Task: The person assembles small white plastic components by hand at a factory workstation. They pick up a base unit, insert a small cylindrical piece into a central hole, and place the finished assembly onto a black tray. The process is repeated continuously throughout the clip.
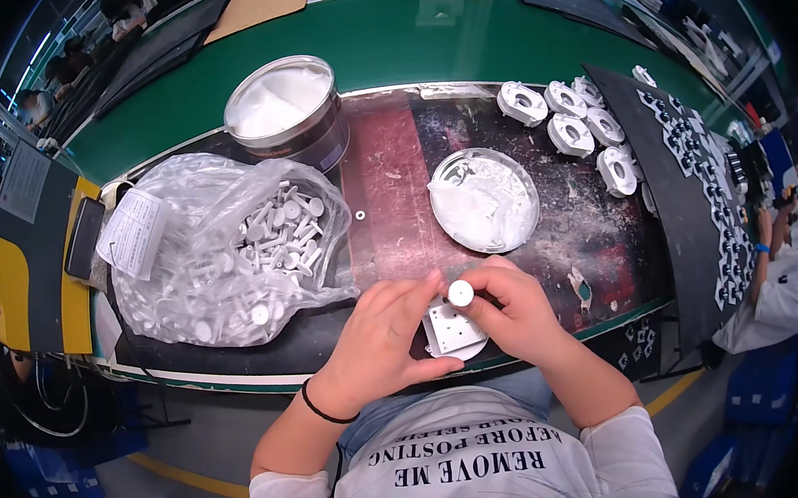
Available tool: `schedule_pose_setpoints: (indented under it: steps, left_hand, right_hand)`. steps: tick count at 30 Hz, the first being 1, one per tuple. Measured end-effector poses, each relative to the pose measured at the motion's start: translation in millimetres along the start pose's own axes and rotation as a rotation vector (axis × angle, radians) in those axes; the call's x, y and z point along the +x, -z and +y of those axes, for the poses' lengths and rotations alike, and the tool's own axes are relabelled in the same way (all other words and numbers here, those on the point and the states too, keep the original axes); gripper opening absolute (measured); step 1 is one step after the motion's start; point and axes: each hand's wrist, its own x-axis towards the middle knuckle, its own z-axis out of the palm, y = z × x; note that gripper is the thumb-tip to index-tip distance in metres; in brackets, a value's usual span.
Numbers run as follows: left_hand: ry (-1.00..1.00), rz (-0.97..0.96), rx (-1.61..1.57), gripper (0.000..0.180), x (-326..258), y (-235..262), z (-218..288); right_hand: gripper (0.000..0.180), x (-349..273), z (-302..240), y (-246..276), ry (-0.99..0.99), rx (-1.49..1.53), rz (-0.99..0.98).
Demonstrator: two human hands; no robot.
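My right hand (513, 311) pinches a white round-headed plastic pin (461, 293) between thumb and fingers, with its disc head facing up. Just below the pin is a white plastic housing (454, 334) with small holes in its flat face. My left hand (382, 333) holds this housing from the left, fingers along its far side and thumb at its near edge. Whether the pin's shaft touches the housing is hidden by the fingers. Beyond my hands lies a shallow round metal dish (511, 241) smeared with white grease.
A clear plastic bag (174, 224) full of similar white pins lies open at the left. Behind it stands a large tin (319, 132) with white contents. Several white housings (571, 135) sit at the back right, beside a black board (651, 156) bearing small parts. Another person's arm (761, 265) is far right.
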Motion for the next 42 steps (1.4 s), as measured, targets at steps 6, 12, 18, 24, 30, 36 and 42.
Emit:
schedule_pose_setpoints:
  steps: [6,12,18,24,30,36,42]
  left_hand:
    - [0.003,0.041,-0.031,0.106,1,-2,2]
    - [0.006,0.034,-0.023,0.114,2,-4,2]
    - [0.137,-0.029,0.011,0.111,12,15,11]
    - [0.152,0.313,0.107,0.103,119,31,-29]
    - [0.436,0.419,0.467,0.09,233,15,-123]
    - [0.681,0.467,0.405,0.094,245,-5,-200]
    - [0.667,0.667,0.489,0.091,245,-18,-226]
  right_hand:
    - [0.027,-6,-4,7,-0.018,0.017,0.032]
    - [0.035,-47,27,36,-0.155,0.113,0.246]
    - [0.026,-81,45,61,-0.103,-0.026,0.457]
    - [0.017,-79,49,62,0.049,-0.241,0.49]
    - [0.013,-81,48,71,0.08,-0.198,0.446]
    - [0.012,-82,56,70,0.167,-0.184,0.477]
    - [0.012,-86,57,70,0.186,-0.157,0.499]
